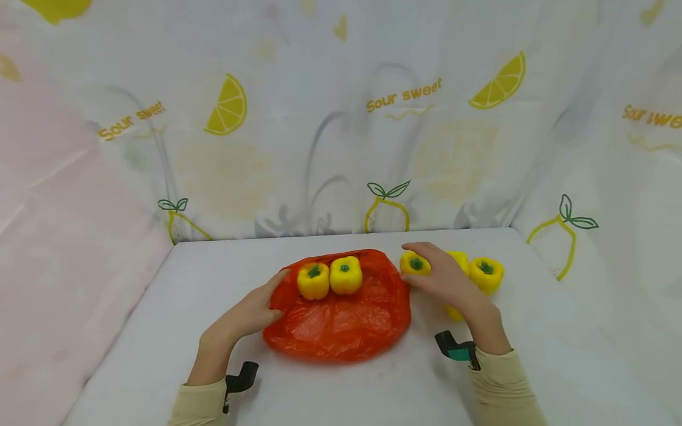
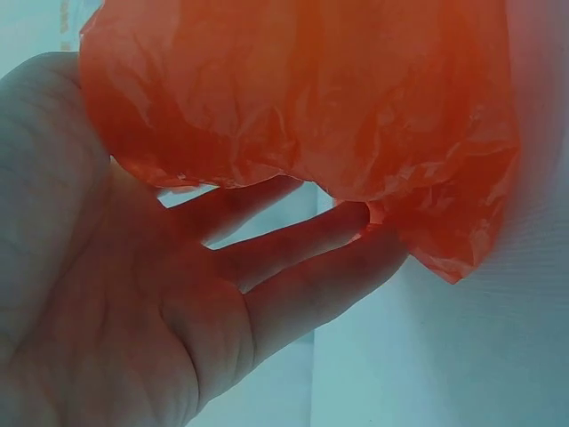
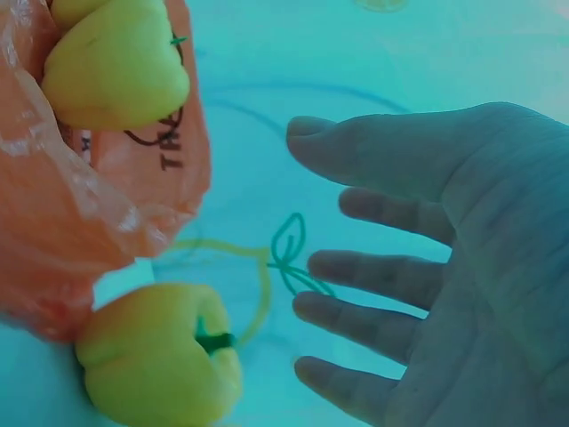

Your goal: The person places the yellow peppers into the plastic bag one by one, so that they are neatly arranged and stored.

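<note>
Reaching with spread, empty fingers, the right hand [image 1: 447, 281] hovers over a pepper [image 1: 414, 264] at centre right; close round its body, I'd say. The left hand [image 1: 250, 313], fingers straight, steadies the bag [image 1: 341, 319] edge.

We read "Sour sweet" in yellow script on backdrop cloth [image 1: 341, 118], repeated left, centre, and cut off at right edge. On orange bag [image 3: 133, 191], right wrist view, we see dark letters "TH", rest hidden in folds. No other text legible.

orange plastic bag [image 1: 341, 319]: flat, crumpled, mid-table | yellow pepper [image 1: 415, 264]: upright, loose, just right of bag
</note>
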{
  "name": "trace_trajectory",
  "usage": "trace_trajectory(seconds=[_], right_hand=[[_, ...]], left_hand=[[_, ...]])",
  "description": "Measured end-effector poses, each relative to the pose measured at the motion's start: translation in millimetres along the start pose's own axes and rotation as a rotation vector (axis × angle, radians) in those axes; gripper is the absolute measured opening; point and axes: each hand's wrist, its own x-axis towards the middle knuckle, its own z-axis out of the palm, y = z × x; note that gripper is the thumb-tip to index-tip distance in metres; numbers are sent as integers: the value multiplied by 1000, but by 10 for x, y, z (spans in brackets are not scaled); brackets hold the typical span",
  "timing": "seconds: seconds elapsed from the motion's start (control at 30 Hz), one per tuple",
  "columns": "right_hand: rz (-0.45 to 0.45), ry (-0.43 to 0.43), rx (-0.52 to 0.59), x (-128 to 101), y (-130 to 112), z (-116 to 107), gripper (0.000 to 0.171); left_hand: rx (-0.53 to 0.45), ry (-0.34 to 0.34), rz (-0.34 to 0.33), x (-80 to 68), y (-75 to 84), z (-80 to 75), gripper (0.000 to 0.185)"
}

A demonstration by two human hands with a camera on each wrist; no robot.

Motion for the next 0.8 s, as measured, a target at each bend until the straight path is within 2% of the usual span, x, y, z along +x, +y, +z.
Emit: trace_trajectory(seconds=[0.23, 0.5, 0.67, 0.8], right_hand=[[11, 5, -49, -228, 126, -228, 63], [76, -96, -79, -354, 208, -446, 60], [89, -173, -74, -398, 242, -486, 66], [94, -194, -99, -435, 287, -498, 69]], left_hand=[[5, -9, -2, 26, -31, 19, 85], [4, -1, 0, 52, 24, 31, 84], [8, -6, -12, 36, 19, 38, 85], [12, -6, -13, 20, 11, 36, 86]])
